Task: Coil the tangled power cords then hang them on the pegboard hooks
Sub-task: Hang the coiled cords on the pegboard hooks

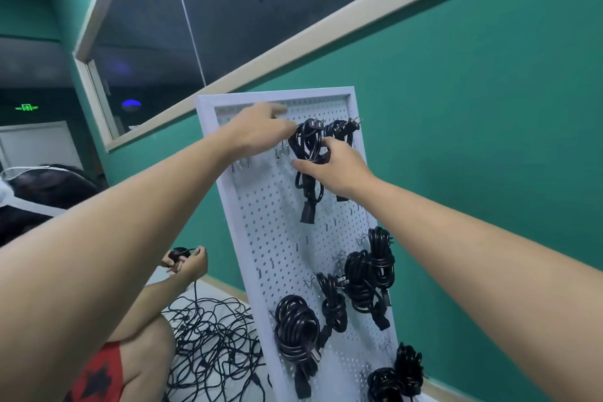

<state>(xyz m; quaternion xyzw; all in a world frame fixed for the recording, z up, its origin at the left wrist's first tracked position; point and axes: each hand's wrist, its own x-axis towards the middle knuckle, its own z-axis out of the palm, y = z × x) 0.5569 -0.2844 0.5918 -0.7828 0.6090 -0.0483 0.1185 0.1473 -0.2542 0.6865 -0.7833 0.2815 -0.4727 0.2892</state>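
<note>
Against a green wall (473, 108) a white pegboard (277, 206) is standing, already carrying several coiled cords, while a tangled pile (212, 336) is lying on the floor at its foot beside a second person. The cord (306, 140) being hung is sitting at the board's top row, its long axis running down the board, plug end lowest. The right hand (339, 170) is gripping its middle, and the left hand (257, 130) is reaching its top loop from the left; whether those fingers are pinching it cannot be told.
</note>
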